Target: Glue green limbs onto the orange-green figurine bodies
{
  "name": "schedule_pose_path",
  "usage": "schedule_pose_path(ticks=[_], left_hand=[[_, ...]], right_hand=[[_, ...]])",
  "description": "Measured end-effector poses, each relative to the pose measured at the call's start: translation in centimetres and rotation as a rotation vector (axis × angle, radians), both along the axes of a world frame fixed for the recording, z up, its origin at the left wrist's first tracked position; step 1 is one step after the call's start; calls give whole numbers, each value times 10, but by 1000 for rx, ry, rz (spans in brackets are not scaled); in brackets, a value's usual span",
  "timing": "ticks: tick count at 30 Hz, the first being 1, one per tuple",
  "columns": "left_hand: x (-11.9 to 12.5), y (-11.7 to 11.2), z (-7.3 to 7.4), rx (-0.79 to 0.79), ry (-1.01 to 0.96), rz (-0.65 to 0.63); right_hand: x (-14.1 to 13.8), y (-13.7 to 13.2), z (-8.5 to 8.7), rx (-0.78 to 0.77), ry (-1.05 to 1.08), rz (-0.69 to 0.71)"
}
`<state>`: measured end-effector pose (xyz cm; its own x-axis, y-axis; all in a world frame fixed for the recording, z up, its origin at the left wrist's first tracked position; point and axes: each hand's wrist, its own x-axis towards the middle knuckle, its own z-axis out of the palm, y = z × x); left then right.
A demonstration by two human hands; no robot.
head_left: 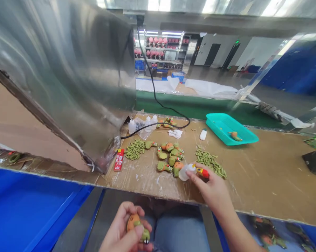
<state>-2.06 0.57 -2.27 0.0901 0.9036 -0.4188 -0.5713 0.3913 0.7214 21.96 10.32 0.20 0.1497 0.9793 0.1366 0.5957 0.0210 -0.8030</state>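
In my left hand (129, 231), low in front of my lap, is a small orange and green toy figure (134, 223), with my thumb and fingers closed round it. My right hand (212, 187) is over the front of the table, gripping a translucent white squeeze bottle (184, 174) that tilts to one side. A red and yellow piece (203, 172) shows at my right fingers; what it is I cannot make out. Beside the bottle lies a cluster of similar green and orange figures (172, 154). Small green stick-like pieces (209, 161) lie behind my right hand.
Another pile of green pieces (135, 149) and a red packet (118, 160) are at left. Farther back stand white bottles (132, 126) near a black cable (171, 109). A turquoise tray (227, 120) holds a figure. A metal housing (95, 70) blocks the left; blue bins flank my lap.
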Motion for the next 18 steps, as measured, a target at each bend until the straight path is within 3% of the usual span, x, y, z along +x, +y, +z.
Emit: schedule_pose_path(ticks=[4, 7, 11, 14, 18], left_hand=[[-13, -6, -2, 62, 286, -252], [-22, -12, -14, 99, 504, -323], [-32, -20, -24, 188, 717, -424], [-33, -24, -24, 250, 799, -531], [-31, -24, -25, 314, 880, -604]], right_hand=[[-10, -24, -4, -27, 43, 6], [-36, -58, -14, -155, 158, 215], [-78, -97, -40, -428, 471, 506], [-91, -107, -54, -571, 649, 582], [-89, -107, -56, -639, 732, 570]])
